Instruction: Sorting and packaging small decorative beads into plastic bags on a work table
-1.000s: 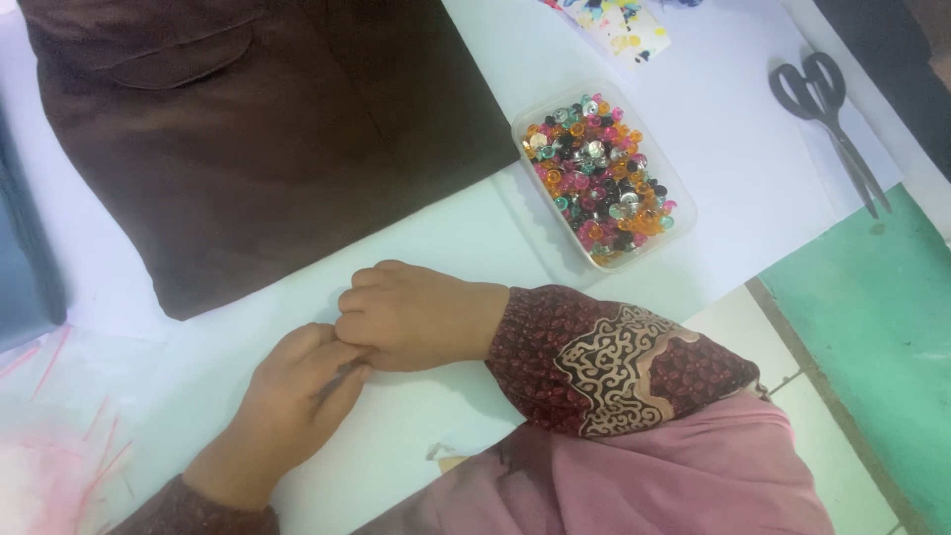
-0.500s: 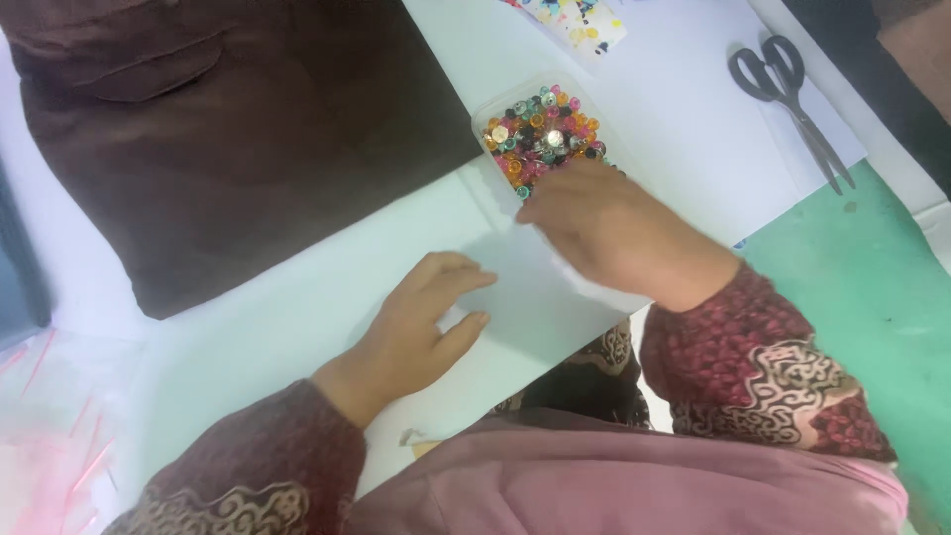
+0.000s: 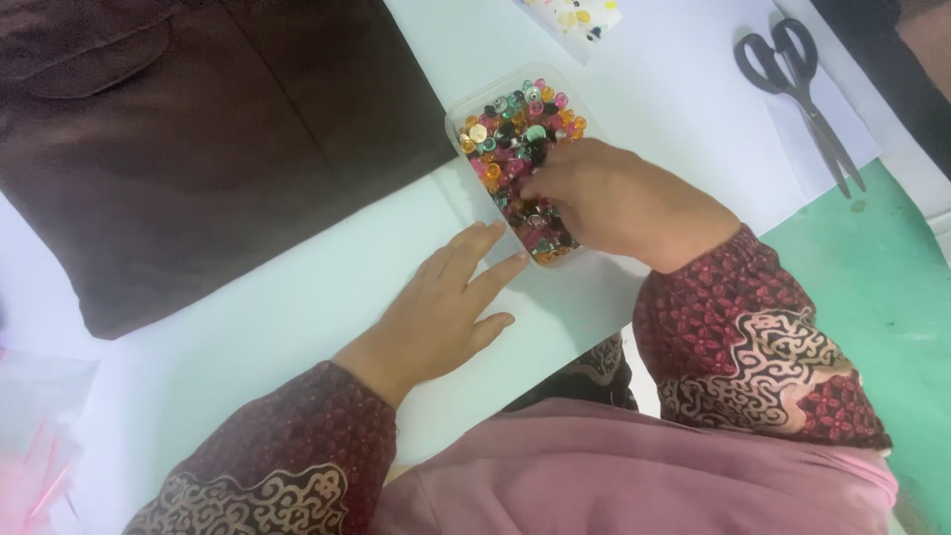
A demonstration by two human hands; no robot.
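Right hand [image 3: 619,203] is in the tub [image 3: 458,124] of beads [image 3: 515,149] — fingers curled down into the pile near its lower half, but whether it's actually pinching a bead I can't tell, the fingertips are buried. Left hand [image 3: 446,302] lies flat and released on the white desk [image 3: 297,297], palm down, fingers spread, its fingertips just beside the tub's near corner.

The tub is a clear plastic rectangle sitting at a slant on the desk, packed with mixed beads — orange, pink, green, dark, a few silvery. It sits just beside the edge of a dark brown cloth [image 3: 198,149] that covers the upper left of the desk.

Black scissors [image 3: 802,94] lie closed on the upper right, well apart from the hands. A small card [image 3: 580,15] with coloured dots pokes in at the top edge. Crinkly clear plastic [image 3: 35,426] sits at the far left. Both sleeves are dark red with a cream pattern.
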